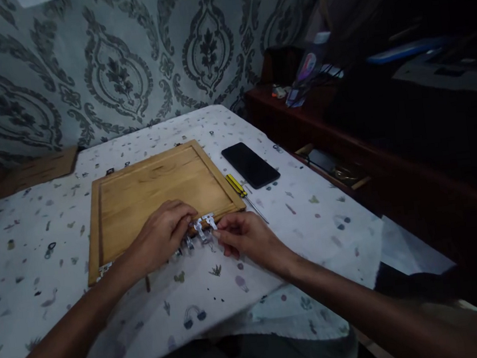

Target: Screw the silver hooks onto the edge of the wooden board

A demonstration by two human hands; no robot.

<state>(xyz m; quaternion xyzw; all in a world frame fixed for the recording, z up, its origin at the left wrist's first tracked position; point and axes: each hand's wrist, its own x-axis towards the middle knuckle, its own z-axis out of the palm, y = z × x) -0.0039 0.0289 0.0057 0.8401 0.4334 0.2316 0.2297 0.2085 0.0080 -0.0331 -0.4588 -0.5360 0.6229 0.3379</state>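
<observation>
A framed wooden cabinet door [149, 195] lies flat on the patterned cloth. Along its near edge, toward the right corner, sits a silvery metal cabinet hinge [200, 229], with another metal piece of it [211, 222] close by. My right hand [245, 235] pinches the right end of this hinge between thumb and fingers. My left hand [162, 231] rests over the door's near edge, its thumb and fingers closed at the left side of the hinge; the exact grip is partly hidden. Several small metal parts [189, 243] show below my left hand. A second hinge [104, 269] is at the door's near left corner.
Right of the door lie yellow-and-black screwdrivers [236, 186] and a black phone [250, 164]. A cardboard piece [37, 170] is at the far left. Beyond the right table edge stands dark red furniture with an open drawer [334, 168] and a bottle [308, 70]. Patterned wallpaper [155, 50] backs the table.
</observation>
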